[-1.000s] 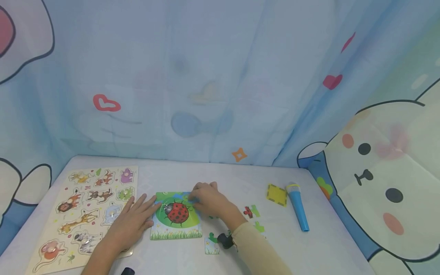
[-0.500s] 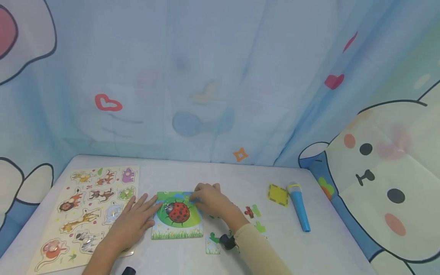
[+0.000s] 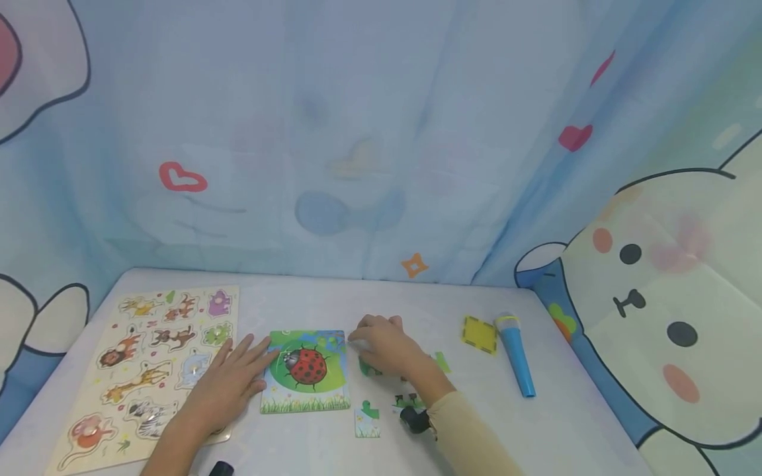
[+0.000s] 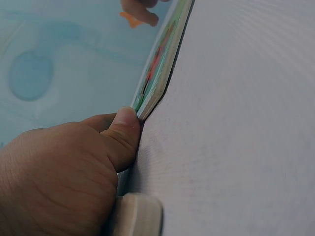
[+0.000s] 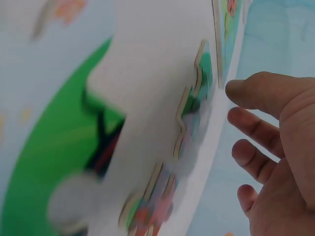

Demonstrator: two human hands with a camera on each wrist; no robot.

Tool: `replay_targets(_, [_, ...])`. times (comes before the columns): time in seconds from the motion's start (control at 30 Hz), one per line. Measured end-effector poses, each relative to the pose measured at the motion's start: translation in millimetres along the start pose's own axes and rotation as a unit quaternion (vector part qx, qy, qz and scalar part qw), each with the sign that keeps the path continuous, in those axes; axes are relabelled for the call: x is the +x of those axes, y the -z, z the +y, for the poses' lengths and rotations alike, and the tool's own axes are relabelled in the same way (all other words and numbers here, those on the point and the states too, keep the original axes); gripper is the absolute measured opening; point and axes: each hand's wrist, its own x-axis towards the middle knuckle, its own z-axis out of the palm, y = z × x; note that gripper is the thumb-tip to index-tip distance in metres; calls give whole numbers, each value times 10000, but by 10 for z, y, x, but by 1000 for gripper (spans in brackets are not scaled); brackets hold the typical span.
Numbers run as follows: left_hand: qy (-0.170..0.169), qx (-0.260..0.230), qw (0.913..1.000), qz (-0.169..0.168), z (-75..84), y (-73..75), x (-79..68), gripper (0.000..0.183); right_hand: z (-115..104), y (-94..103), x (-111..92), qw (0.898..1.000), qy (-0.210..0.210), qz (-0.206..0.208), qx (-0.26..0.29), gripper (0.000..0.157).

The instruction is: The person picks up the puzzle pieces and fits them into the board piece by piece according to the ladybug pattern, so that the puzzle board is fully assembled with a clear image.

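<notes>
The square ladybug puzzle board (image 3: 306, 370) lies flat on the white table. My left hand (image 3: 229, 380) has its fingers spread, with the fingertips at the board's left edge; in the left wrist view the thumb of this left hand (image 4: 69, 167) touches the board's corner. Just off the board's right side is my right hand (image 3: 387, 347). In the right wrist view the right hand (image 5: 290, 132) has thumb and fingers apart, with nothing between them. Below and beside it lie loose jigsaw pieces, among them a grass-and-sky piece (image 3: 367, 426) and a green piece (image 3: 442, 361).
A wooden animal peg puzzle (image 3: 143, 377) lies on the left, partly under my left forearm. To the right are a yellow square frame (image 3: 479, 334) and a blue toy microphone (image 3: 518, 360). A patterned blue curtain (image 3: 369, 132) hangs behind the table.
My right hand has left the board's upper right corner and moved a little to the right. The left hand stays at the board's left edge.
</notes>
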Motion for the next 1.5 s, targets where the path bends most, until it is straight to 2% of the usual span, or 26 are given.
replay_targets(0.27, [28,46,9999,-88,-11,-14,-6,52,101,14,-177,9991,-371,-178,70,30])
replay_targets(0.4, [84,26,9999,-139,-22,-18,-5,52,123,28,-260,9990,-359,-278,10,33])
replay_targets(0.7, [101,2,9998,-160,-33,-30,-10,52,152,12,-361,9973,-276,-519,430,31])
replay_targets(0.93, [87,-74,9998,-152,-37,-26,-6,52,140,8,-339,9990,-116,-333,264,30])
replay_targets(1.27, [45,-43,10000,-58,-40,-35,-14,51,-61,112,-194,9985,370,-113,396,20])
replay_targets(1.5, [-92,-22,9999,88,-21,-23,-12,51,-169,102,-104,9978,525,-46,412,21])
